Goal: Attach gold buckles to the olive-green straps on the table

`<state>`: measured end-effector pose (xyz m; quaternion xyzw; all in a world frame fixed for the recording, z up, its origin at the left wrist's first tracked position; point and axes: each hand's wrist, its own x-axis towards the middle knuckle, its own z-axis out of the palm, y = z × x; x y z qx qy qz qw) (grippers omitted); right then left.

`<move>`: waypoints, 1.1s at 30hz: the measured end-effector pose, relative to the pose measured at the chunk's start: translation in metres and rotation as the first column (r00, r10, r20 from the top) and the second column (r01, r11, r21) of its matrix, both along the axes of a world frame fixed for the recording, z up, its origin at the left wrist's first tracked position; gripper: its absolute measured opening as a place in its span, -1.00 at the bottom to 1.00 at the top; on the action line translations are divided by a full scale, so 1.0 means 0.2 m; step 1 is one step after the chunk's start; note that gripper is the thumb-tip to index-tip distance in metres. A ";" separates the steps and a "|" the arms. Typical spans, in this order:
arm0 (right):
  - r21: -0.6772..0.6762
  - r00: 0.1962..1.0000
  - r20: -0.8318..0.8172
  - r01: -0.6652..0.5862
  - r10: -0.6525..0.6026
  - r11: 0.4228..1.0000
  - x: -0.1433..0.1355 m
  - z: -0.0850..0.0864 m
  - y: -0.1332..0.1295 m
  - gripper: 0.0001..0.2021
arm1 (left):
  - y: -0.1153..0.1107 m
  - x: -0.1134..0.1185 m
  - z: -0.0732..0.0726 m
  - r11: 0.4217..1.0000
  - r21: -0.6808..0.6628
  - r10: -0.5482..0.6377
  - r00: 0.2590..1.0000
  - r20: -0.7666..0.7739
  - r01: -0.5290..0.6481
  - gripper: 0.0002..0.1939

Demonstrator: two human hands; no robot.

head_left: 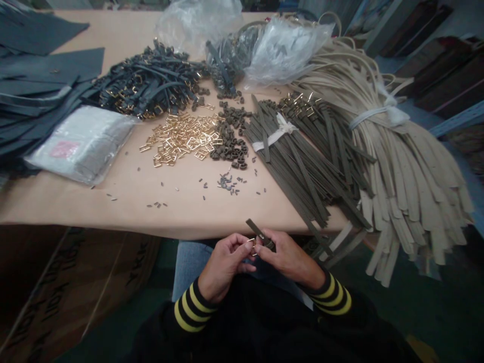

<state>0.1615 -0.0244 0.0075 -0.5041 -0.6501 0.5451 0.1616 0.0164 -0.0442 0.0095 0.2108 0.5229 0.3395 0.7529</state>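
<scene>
L hand [226, 258], thumb-finger pinch on gold bkl [251, 240]

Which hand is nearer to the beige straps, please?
The right hand: it is to the left of the beige straps; the left hand is farther left.

The box [102, 272] below the tabletop [75, 204], under its near left edge, seemed to read "YKK"; its other lettering was too blurred.
</scene>
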 end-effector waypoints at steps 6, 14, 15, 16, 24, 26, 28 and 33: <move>-0.040 0.992 0.023 -0.122 0.123 0.992 0.02 0.02 0.01 -0.92 | 0.01 -0.05 -0.01 0.989 0.066 -0.122 0.988 -0.096 0.129 -0.74; -0.117 0.998 -0.061 0.021 -0.029 0.993 0.06 -0.01 -0.05 -0.84 | 0.00 -0.06 -0.02 0.996 -0.088 -0.008 1.000 -0.004 0.008 -0.74; -0.144 0.997 -0.067 0.013 -0.023 0.989 0.07 -0.01 -0.06 -0.84 | 0.00 -0.06 -0.03 0.996 -0.093 0.006 1.000 -0.004 -0.006 -0.74; -0.166 0.998 -0.070 -0.003 -0.009 0.986 0.08 -0.02 -0.07 -0.83 | 0.00 -0.06 -0.03 0.995 -0.095 0.018 1.000 -0.005 -0.018 -0.75; -0.252 0.984 -0.177 -0.064 0.019 0.966 0.12 -0.06 -0.11 -0.73 | 0.00 -0.07 -0.03 0.990 -0.132 0.044 0.998 0.040 -0.039 -0.78; -0.272 0.981 -0.193 -0.059 0.006 0.960 0.13 -0.06 -0.11 -0.71 | 0.00 -0.07 -0.04 0.987 -0.159 0.036 0.996 0.086 -0.022 -0.80; -0.297 0.976 -0.217 -0.055 -0.011 0.953 0.13 -0.05 -0.11 -0.70 | -0.01 -0.08 -0.04 0.982 -0.190 0.027 0.989 0.148 0.001 -0.82; -0.381 0.954 -0.297 -0.091 -0.029 0.920 0.13 -0.03 -0.10 -0.70 | -0.02 -0.09 -0.06 0.968 -0.233 -0.004 0.939 0.344 0.089 -0.84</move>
